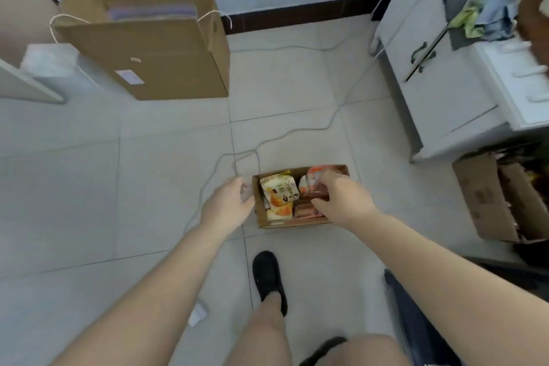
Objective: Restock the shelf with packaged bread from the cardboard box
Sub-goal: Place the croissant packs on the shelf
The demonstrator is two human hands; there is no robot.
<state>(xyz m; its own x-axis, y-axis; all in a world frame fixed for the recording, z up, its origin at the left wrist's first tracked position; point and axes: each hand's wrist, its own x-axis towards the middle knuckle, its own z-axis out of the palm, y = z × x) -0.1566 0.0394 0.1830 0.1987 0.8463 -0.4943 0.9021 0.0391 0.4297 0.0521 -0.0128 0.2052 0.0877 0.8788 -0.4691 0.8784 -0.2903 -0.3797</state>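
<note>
A small open cardboard box [261, 211] sits on the tiled floor in front of me, filled with several bread packets. A yellow-and-white packet [277, 189] lies at its left side, and an orange-and-white packet [309, 180] is at the back right. My right hand [341, 197] reaches into the box's right half, and its fingers and thumb curl round a reddish-brown packet [316, 194]. My left hand [230, 200] hovers just outside the box's left wall, fingers loosely bent and holding nothing.
A large open cardboard box [154, 47] stands at the back left. A white cabinet [445, 68] rises at the right, with another open carton [487, 196] below it. A grey cable [297, 131] snakes over the floor. My black shoe [269, 276] is near the box.
</note>
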